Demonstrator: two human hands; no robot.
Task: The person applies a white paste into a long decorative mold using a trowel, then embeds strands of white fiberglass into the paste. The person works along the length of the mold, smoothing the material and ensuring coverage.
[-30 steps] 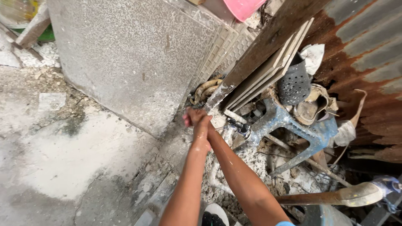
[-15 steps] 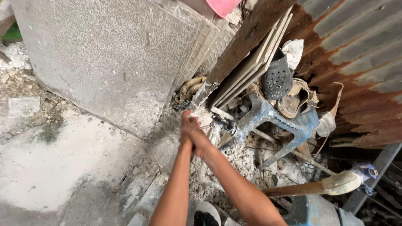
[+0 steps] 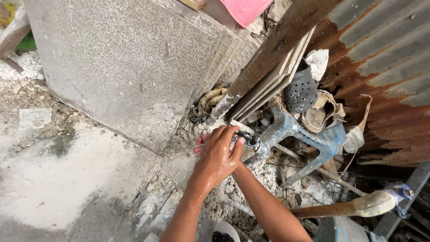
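Observation:
My left hand [image 3: 217, 159] is wet and lies on top of my right hand. Its fingertips curl around a small metal tap [image 3: 250, 141] low by the rubble. Of my right hand [image 3: 199, 144] only a few fingertips show, poking out to the left from under the left palm. My right forearm comes in from the lower right. Whether the right hand holds anything is hidden.
A large grey speckled slab [image 3: 121, 67] leans at the left, with ribbed tiles [image 3: 233, 54] stacked behind it. An overturned blue plastic stool [image 3: 300, 134], a dark perforated shoe [image 3: 301, 89] and rusty corrugated sheet [image 3: 380, 67] crowd the right. A tool handle [image 3: 349, 207] lies at the lower right. Rubble covers the ground.
Both hands were pressed together, fingers stretched toward the slab's corner. Now the left hand lies over the right and its fingers have curled onto the tap.

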